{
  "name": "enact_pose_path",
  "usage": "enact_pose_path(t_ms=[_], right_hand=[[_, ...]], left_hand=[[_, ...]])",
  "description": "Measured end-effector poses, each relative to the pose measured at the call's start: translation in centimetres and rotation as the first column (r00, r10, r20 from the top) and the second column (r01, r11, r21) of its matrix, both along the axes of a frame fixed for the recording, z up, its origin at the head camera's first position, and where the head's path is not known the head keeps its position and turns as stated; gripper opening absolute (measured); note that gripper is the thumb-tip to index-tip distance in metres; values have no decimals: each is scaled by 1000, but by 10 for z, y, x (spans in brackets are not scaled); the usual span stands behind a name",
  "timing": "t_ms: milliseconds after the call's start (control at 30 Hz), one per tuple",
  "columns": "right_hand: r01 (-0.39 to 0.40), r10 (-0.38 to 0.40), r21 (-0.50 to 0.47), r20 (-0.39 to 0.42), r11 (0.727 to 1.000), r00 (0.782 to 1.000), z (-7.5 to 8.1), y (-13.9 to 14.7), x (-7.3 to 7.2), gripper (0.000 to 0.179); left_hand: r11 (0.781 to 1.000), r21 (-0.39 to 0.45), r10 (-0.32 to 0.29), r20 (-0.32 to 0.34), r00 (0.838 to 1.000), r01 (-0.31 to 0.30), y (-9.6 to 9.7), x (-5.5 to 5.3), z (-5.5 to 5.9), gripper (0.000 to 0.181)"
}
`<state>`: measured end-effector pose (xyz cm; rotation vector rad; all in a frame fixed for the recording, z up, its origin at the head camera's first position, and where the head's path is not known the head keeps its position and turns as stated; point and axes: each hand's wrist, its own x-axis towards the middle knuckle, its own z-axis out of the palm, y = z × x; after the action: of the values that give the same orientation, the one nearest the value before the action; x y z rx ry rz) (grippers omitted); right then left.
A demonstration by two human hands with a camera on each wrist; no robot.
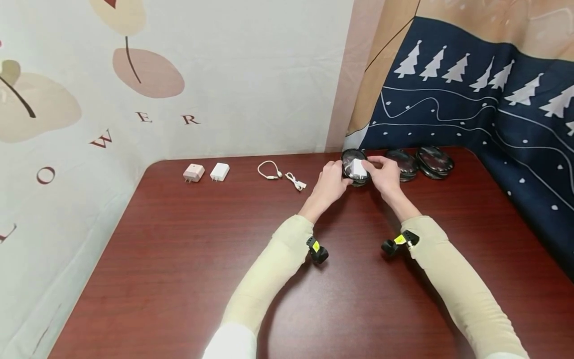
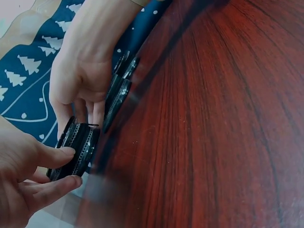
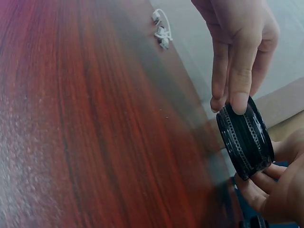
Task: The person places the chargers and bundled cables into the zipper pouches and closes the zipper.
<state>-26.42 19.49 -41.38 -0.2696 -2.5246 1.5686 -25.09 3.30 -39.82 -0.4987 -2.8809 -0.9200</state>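
A round black zip case (image 1: pixel 354 180) with a clear top stands between the hands at the table's back edge. Through or against its top shows a white block (image 1: pixel 358 169); whether it lies inside I cannot tell. My left hand (image 1: pixel 330 180) grips the left side, thumb and fingers on the rim in the left wrist view. Zipper teeth run round the edge of the case (image 3: pixel 244 137) there. From the other side my right hand (image 1: pixel 384 175) holds the case, fingertips by the white block. Part of the right fingers is hidden behind the case in the left wrist view.
More round black cases (image 1: pixel 402 163) and a stack of them (image 1: pixel 434 160) sit right of the hands. To the left lie two white cables (image 1: pixel 269 176), (image 1: pixel 296 181) and two plug chargers, one pinkish (image 1: pixel 194 172), one white (image 1: pixel 219 172). Cloth (image 1: pixel 269 75) hangs behind the table.
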Motion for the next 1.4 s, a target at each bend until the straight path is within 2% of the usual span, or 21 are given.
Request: enact_pose_path(t_ms=[267,467,633,833,1067,1400], right_hand=[[30,-31,38,27,999,999,-10,-4,-5,34],[30,-34,79,48,996,998,-9,-7,-6,33],[11,-18,106,71,994,997,-9,-6,-7,34],[-37,28,131,68,991,997,-7,-4,-6,39],[-55,60,192,-17,980,998,-5,-1,-3,36],[-46,87,277,-139,960,986,3,10,-1,33]], left_hand=[[999,-44,35,76,996,-32,3,-7,-10,40],[996,-73,56,96,994,-49,5,-9,-12,42],[996,-77,49,111,993,-40,6,-9,-11,43],[996,-63,68,134,989,-60,5,-9,-11,43],[997,-53,54,128,990,-47,2,-5,-10,43],[990,-136,64,128,990,-46,-4,0,-5,53]])
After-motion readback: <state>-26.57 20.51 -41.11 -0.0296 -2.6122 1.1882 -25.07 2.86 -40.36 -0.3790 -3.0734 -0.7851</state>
